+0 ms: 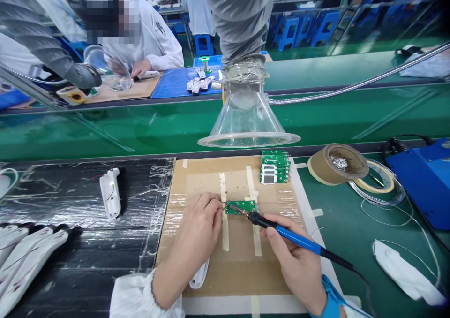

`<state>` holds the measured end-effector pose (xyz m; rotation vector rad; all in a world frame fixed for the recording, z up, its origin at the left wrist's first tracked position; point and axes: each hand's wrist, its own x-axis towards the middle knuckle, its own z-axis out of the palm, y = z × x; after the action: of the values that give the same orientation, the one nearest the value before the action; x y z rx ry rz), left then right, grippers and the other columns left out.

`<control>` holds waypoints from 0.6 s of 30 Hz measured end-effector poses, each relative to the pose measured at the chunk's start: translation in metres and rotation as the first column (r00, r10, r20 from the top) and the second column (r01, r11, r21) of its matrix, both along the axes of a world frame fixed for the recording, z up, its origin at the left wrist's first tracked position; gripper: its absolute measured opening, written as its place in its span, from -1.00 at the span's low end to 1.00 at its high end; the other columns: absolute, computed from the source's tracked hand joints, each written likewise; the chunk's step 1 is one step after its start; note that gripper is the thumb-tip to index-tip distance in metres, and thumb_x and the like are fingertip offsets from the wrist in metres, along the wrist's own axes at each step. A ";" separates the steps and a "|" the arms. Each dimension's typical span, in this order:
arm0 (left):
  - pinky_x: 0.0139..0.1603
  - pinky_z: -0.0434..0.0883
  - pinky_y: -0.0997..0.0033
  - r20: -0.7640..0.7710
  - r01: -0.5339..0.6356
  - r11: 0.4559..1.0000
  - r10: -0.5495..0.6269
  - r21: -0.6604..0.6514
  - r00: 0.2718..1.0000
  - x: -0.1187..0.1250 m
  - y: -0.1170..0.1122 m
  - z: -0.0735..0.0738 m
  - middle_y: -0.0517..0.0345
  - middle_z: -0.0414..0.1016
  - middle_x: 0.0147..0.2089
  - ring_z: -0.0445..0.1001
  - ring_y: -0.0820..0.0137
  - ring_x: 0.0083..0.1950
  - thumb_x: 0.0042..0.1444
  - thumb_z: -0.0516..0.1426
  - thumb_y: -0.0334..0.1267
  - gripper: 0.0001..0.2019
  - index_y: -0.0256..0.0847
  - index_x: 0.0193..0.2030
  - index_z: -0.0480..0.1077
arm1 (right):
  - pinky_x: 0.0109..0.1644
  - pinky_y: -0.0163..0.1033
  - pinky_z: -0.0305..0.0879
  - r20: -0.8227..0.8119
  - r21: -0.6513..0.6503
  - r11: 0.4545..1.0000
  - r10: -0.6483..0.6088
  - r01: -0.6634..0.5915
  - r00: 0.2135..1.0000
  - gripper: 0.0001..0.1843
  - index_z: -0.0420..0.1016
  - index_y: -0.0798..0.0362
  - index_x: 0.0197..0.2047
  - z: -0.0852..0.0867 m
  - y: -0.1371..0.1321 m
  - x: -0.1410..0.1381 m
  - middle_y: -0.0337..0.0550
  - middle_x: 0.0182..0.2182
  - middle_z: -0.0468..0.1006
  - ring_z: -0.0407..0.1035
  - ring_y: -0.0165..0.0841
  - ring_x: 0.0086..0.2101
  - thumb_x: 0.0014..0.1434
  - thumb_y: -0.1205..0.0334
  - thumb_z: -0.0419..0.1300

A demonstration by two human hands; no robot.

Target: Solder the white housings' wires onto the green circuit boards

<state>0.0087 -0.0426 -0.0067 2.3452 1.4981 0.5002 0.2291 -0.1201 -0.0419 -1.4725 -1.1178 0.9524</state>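
Here, the left hand (202, 222) reaches in from the lower left, its back turned up and its fingertips drawn together; I cannot tell whether they pinch anything. The right hand (298, 268), angled in from the lower right, grasps the blue soldering iron (295, 239), its tip at the circuit board's (245, 204) left part. The board lies on the cardboard (242, 276), just right of the left fingertips and beyond the right fingers.

Left hand (201, 217): what the fingertips pinch beside green circuit board (249, 205), too small to tell. Soldering iron (298, 239): tip contact with board unclear. 1 white casing (199, 278) partly hidden by left forearm (170, 273). Left edge crops casing row (37, 267); right edge, blue box (427, 182); top, grey hose (242, 18). Co-worker's head (112, 18) pixelated.
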 end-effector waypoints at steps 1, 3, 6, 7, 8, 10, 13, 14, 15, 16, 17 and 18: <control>-0.06 0.52 0.03 0.002 -0.001 1.000 0.001 -0.001 1.000 0.000 0.000 -0.001 0.04 0.53 -0.07 0.53 0.13 -0.07 0.43 0.05 -0.51 -0.80 -0.18 -0.16 0.43 | -0.03 -0.10 0.68 0.004 0.004 1.000 -0.002 0.002 1.000 -0.75 0.70 -0.09 0.05 0.000 0.000 0.000 -0.09 -0.20 0.75 0.68 -0.16 -0.21 0.42 0.01 0.34; -0.05 0.52 0.02 0.009 -0.005 1.000 0.005 -0.003 1.000 0.001 0.000 -0.002 0.04 0.53 -0.07 0.53 0.13 -0.07 0.42 0.05 -0.52 -0.80 -0.18 -0.17 0.41 | -0.03 -0.11 0.67 0.011 0.010 1.000 0.001 -0.001 1.000 -0.76 0.71 -0.09 0.04 -0.001 0.001 -0.001 -0.09 -0.20 0.75 0.68 -0.16 -0.20 0.42 0.01 0.33; -0.03 0.52 -0.01 0.012 -0.010 1.000 0.010 -0.008 1.000 0.001 0.000 -0.004 0.04 0.53 -0.07 0.52 0.12 -0.06 0.41 0.05 -0.51 -0.81 -0.18 -0.18 0.39 | -0.03 -0.11 0.67 0.016 0.019 1.000 0.004 -0.004 1.000 -0.77 0.71 -0.09 0.04 -0.001 0.002 -0.002 -0.11 -0.21 0.75 0.68 -0.16 -0.21 0.42 0.02 0.33; -0.02 0.52 -0.01 0.009 -0.010 1.000 0.010 -0.011 1.000 0.001 0.000 -0.004 0.04 0.53 -0.06 0.52 0.12 -0.05 0.41 0.05 -0.51 -0.81 -0.17 -0.18 0.39 | -0.03 -0.12 0.67 0.018 0.023 1.000 0.004 -0.005 1.000 -0.77 0.70 -0.10 0.04 0.000 0.003 -0.002 -0.12 -0.21 0.75 0.68 -0.17 -0.22 0.42 0.03 0.33; -0.01 0.52 -0.02 0.006 -0.010 1.000 0.011 -0.012 1.000 0.001 0.000 -0.004 0.03 0.53 -0.06 0.52 0.11 -0.04 0.41 0.05 -0.51 -0.81 -0.17 -0.19 0.39 | -0.02 -0.12 0.67 0.022 0.028 1.000 0.004 -0.004 1.000 -0.78 0.70 -0.11 0.04 0.000 0.003 -0.002 -0.12 -0.22 0.75 0.67 -0.18 -0.23 0.42 0.03 0.33; 0.00 0.52 -0.03 -0.001 -0.009 1.000 0.009 -0.015 1.000 0.001 0.001 -0.004 0.03 0.53 -0.05 0.51 0.11 -0.03 0.41 0.05 -0.51 -0.80 -0.17 -0.19 0.39 | -0.02 -0.13 0.67 0.034 0.044 0.999 0.008 -0.010 0.999 -0.80 0.70 -0.12 0.03 0.002 0.003 -0.001 -0.14 -0.23 0.75 0.67 -0.19 -0.24 0.42 0.05 0.32; -0.01 0.51 -0.03 -0.009 0.001 1.000 -0.001 -0.017 1.000 0.002 0.001 -0.003 0.03 0.52 -0.06 0.51 0.12 -0.04 0.42 0.04 -0.51 -0.79 -0.17 -0.21 0.39 | -0.01 -0.15 0.66 0.057 0.042 0.999 0.027 -0.030 0.998 -0.80 0.69 -0.12 0.03 0.002 0.003 0.000 -0.13 -0.20 0.75 0.68 -0.20 -0.23 0.43 0.06 0.31; -0.01 0.51 -0.02 -0.010 0.004 1.000 -0.004 -0.016 1.000 0.002 0.002 -0.003 0.03 0.52 -0.06 0.51 0.12 -0.05 0.42 0.03 -0.51 -0.78 -0.17 -0.21 0.39 | -0.01 -0.15 0.66 0.064 0.033 0.999 0.035 -0.037 0.997 -0.80 0.69 -0.12 0.04 0.002 0.003 0.001 -0.13 -0.18 0.75 0.68 -0.20 -0.21 0.44 0.06 0.31; -0.02 0.51 -0.02 -0.012 0.005 1.000 -0.005 -0.016 1.000 0.001 0.002 -0.003 0.03 0.52 -0.07 0.51 0.12 -0.05 0.41 0.04 -0.51 -0.78 -0.17 -0.22 0.39 | 0.00 -0.14 0.66 0.068 0.022 0.999 0.039 -0.041 0.997 -0.79 0.69 -0.12 0.05 0.002 0.002 0.001 -0.13 -0.17 0.75 0.68 -0.19 -0.20 0.44 0.05 0.30; -0.02 0.51 -0.01 -0.013 0.005 1.000 -0.006 -0.017 1.000 0.001 0.002 -0.003 0.04 0.52 -0.07 0.51 0.12 -0.05 0.41 0.04 -0.51 -0.78 -0.17 -0.22 0.39 | 0.00 -0.14 0.66 0.069 0.016 0.999 0.040 -0.041 0.997 -0.79 0.69 -0.12 0.06 0.001 0.002 0.002 -0.13 -0.17 0.75 0.68 -0.19 -0.19 0.45 0.05 0.30; -0.03 0.51 -0.01 -0.014 0.004 1.000 -0.004 -0.018 1.000 0.001 0.002 -0.002 0.04 0.52 -0.07 0.51 0.12 -0.06 0.41 0.04 -0.51 -0.78 -0.17 -0.22 0.39 | -0.01 -0.14 0.66 0.068 0.014 0.999 0.038 -0.040 0.997 -0.79 0.69 -0.12 0.06 0.001 0.001 0.002 -0.13 -0.17 0.75 0.68 -0.18 -0.19 0.45 0.05 0.30; -0.03 0.51 -0.01 -0.014 0.003 1.000 -0.003 -0.020 1.000 0.001 0.002 -0.002 0.04 0.52 -0.07 0.51 0.12 -0.06 0.40 0.04 -0.52 -0.78 -0.17 -0.22 0.39 | -0.03 -0.15 0.67 0.064 0.016 0.999 0.032 -0.034 0.997 -0.79 0.69 -0.13 0.06 0.001 0.001 0.003 -0.13 -0.18 0.75 0.68 -0.18 -0.19 0.44 0.05 0.30</control>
<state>0.0100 -0.0402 -0.0091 2.3400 1.4983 0.4672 0.2316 -0.1195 -0.0411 -1.4835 -1.1971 0.9219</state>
